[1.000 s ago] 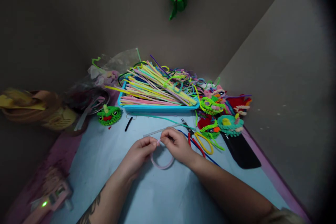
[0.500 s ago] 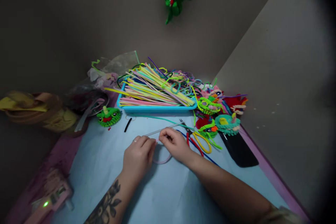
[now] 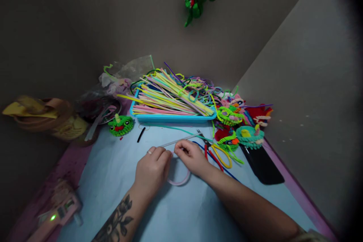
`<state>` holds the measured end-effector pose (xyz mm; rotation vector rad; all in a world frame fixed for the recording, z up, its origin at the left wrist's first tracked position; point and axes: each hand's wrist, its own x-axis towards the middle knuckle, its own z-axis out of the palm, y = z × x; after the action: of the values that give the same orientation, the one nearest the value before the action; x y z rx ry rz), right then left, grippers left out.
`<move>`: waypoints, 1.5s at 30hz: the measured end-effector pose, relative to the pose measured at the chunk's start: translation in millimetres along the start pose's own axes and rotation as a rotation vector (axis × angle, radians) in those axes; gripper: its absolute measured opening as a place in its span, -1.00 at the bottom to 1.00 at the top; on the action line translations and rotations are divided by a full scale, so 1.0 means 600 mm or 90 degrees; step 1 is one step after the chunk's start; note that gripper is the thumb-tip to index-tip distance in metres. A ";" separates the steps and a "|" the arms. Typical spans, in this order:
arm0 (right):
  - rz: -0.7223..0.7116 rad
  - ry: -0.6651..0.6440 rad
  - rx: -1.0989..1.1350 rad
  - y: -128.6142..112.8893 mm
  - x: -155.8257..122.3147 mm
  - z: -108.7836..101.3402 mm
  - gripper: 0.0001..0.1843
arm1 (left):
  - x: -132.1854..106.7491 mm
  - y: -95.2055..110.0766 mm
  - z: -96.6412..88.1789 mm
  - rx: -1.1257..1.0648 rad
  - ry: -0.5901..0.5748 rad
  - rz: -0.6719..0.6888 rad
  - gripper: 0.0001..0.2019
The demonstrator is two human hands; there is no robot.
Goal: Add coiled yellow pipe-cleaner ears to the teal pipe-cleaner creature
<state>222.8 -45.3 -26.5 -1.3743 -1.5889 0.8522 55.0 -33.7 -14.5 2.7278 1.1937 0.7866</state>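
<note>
A pale pink pipe cleaner point(image 3: 179, 184) hangs in a loop between my two hands, low over the blue table cover point(image 3: 176, 215). My left hand point(image 3: 153, 167) is closed in a pinch on one part of it. Close by on the right, my right hand point(image 3: 192, 157) pinches another part, the fingertips nearly meeting the left ones. The fingers hide the ends of the pipe cleaner. Just beyond my hands lies a translucent glue stick point(image 3: 181, 140). Beside my right hand rest red-handled pliers point(image 3: 213, 157) and yellow-handled scissors point(image 3: 224, 155).
A blue tray point(image 3: 172, 119) heaped with pipe cleaners point(image 3: 170, 96) stands at the back. Fuzzy green figure point(image 3: 121, 125) sits left, several more on the right near a black phone point(image 3: 263, 164). A pink glue gun point(image 3: 61, 211) with a lit green light lies front left.
The pink loop shows rounder and hangs slightly lower below my hands. The whole view has shifted a little; both hands keep their pinch.
</note>
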 end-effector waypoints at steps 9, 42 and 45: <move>-0.070 -0.034 -0.035 -0.002 -0.002 -0.002 -0.85 | 0.016 0.001 0.000 -0.453 -0.131 -0.343 -0.80; -0.061 0.048 -0.028 0.003 -0.002 -0.009 -0.87 | 0.021 0.008 0.001 -0.693 -0.098 -0.515 -0.78; -0.049 0.061 -0.027 0.005 -0.002 -0.006 -0.87 | 0.013 0.011 0.003 -0.421 -0.040 -0.375 -0.84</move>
<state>227.5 -45.9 -27.9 -1.3533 -1.5836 0.7005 64.7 -32.2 -11.1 1.7406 1.3167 0.8074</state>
